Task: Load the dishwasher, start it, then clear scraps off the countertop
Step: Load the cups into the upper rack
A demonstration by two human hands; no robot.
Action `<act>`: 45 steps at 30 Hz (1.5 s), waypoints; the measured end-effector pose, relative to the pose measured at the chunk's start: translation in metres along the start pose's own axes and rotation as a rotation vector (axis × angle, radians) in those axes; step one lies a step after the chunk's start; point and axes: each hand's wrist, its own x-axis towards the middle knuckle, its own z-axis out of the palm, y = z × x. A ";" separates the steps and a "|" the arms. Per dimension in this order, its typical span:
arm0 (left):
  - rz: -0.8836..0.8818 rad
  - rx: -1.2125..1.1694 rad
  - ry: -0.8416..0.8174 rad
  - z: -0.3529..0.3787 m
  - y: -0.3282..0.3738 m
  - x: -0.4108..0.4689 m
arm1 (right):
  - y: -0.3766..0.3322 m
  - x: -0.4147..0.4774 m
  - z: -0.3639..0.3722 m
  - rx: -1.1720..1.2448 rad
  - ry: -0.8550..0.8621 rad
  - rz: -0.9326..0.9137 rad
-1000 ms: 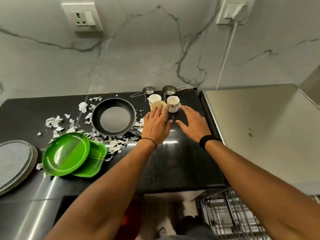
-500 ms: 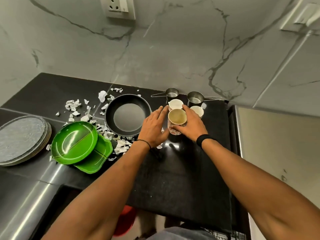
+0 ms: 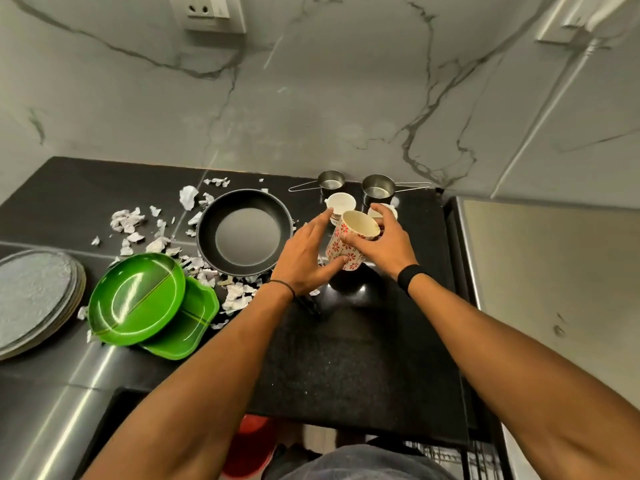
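A white cup with red flowers (image 3: 337, 245) is tilted just above the black countertop (image 3: 346, 358), its mouth facing up and to the right. My right hand (image 3: 389, 244) grips it round the rim and side. My left hand (image 3: 304, 261) lies beside it with straight fingers, and its thumb touches the cup near the base. Two more pale cups (image 3: 341, 202) (image 3: 394, 210) stand just behind, the right one partly hidden by my fingers. Torn white scraps (image 3: 131, 220) litter the counter around the black pan (image 3: 244, 233).
Two steel measuring cups (image 3: 331, 184) (image 3: 377, 192) stand by the marble wall. Two green plates (image 3: 135, 299) and a stack of grey plates (image 3: 31, 296) lie at the left. A steel surface (image 3: 554, 271) adjoins the counter on the right. A wire rack (image 3: 446, 459) shows below.
Both hands reached the cups. My right hand took hold of the flowered cup, then lifted and tilted it, while my left hand stayed beside it. The view has shifted left.
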 end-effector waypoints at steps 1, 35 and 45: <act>0.032 -0.015 -0.011 0.000 0.005 0.000 | 0.001 -0.005 -0.004 0.033 0.028 0.028; 0.755 -0.155 -0.575 0.114 0.239 -0.122 | 0.078 -0.364 -0.111 -0.380 0.537 0.279; 0.940 -0.196 -0.713 0.155 0.311 -0.202 | 0.118 -0.471 -0.134 -0.427 0.681 0.412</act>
